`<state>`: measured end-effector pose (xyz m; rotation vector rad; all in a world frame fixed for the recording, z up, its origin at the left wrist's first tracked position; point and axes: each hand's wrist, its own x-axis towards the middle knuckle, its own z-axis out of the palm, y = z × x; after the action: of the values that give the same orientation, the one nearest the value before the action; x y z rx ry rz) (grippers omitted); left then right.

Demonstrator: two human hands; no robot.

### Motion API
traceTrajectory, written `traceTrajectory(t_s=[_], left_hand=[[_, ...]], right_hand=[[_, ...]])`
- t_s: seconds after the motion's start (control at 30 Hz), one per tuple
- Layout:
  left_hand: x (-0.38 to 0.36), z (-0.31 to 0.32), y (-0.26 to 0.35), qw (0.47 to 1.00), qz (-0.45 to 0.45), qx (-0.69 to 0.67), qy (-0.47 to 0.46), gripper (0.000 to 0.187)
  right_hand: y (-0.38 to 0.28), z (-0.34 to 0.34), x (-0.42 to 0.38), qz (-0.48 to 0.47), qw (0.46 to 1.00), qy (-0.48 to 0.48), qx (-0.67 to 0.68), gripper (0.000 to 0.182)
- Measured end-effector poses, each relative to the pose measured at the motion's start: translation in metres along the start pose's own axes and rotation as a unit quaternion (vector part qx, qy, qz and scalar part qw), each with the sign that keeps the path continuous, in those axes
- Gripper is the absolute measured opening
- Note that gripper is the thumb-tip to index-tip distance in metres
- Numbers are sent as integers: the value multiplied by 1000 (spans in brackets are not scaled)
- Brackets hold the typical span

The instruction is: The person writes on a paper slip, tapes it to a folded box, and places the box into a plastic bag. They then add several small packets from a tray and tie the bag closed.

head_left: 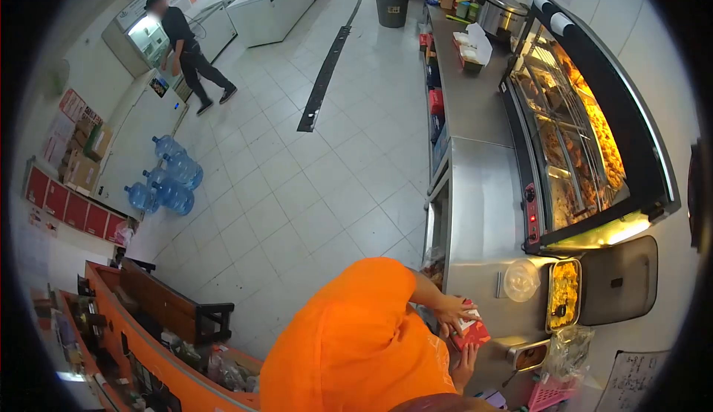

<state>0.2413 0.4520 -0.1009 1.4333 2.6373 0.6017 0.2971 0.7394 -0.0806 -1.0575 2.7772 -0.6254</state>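
Observation:
A small red box with white print (pixel 474 330) is between my two hands over the steel counter. My left hand (pixel 450 312) grips its upper side, with the fingers lying over the white part. My right hand (pixel 466 364) holds the lower edge, thumb and fingers against the box. Orange sleeve and shirt cover much of the lower middle of the view. Close by on the counter are a clear round plastic container (pixel 521 281), a metal tray of yellow food (pixel 564 293) and a small metal pan (pixel 529 355).
A lit glass food warmer (pixel 568 130) stands along the counter, with a dark lid (pixel 620 280) beside the tray. A plastic bag (pixel 568 352) and pink basket (pixel 551 395) lie nearby. Another person (pixel 183 44) walks near the fridges. Several blue water bottles (pixel 178 170) stand on the floor.

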Motion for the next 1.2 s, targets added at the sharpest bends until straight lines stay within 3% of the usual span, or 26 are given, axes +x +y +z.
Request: traceTrajectory(t_s=[0.13,0.2,0.23,0.3,0.33,0.37,0.43,0.53,0.63,0.73,0.83,0.93,1.03,1.13,1.2], left_hand=[[33,11,17,998,-40,-16,-42,63],[51,31,36,985,-134,-105,39,62],[54,12,53,971,-163,-171,43,59],[70,52,61,974,-220,-1,45,48],[74,71,64,973,-220,-19,72,55],[74,88,60,967,-234,-34,98,62],[72,44,92,959,-266,-49,83,78],[65,35,108,953,-281,-81,76,81],[80,42,104,958,-264,-49,97,85],[80,45,103,961,-257,-44,97,87],[82,46,105,958,-264,-39,101,86],[83,50,103,959,-260,-35,109,86],[83,52,102,956,-279,-30,88,85],[80,52,105,952,-266,-75,135,83],[84,53,112,937,-286,-95,178,82]], right_hand=[[-5,5,-25,48,998,32,16,42],[-37,-22,-38,127,980,155,15,44],[-33,-22,-52,188,955,230,-3,44],[-23,-21,-82,335,860,386,0,42],[-5,-13,-105,367,819,442,-10,47],[17,4,-128,417,753,502,85,56],[22,1,-153,511,642,535,201,67],[44,17,-181,597,582,503,229,76],[88,15,-180,596,558,500,288,87],[98,1,-171,552,613,528,202,80],[110,-7,-178,545,687,467,114,59],[122,-23,-178,553,622,395,389,38],[133,-43,-180,537,422,394,614,30],[120,-23,-189,357,382,554,648,22],[144,38,-214,395,516,548,526,20]])
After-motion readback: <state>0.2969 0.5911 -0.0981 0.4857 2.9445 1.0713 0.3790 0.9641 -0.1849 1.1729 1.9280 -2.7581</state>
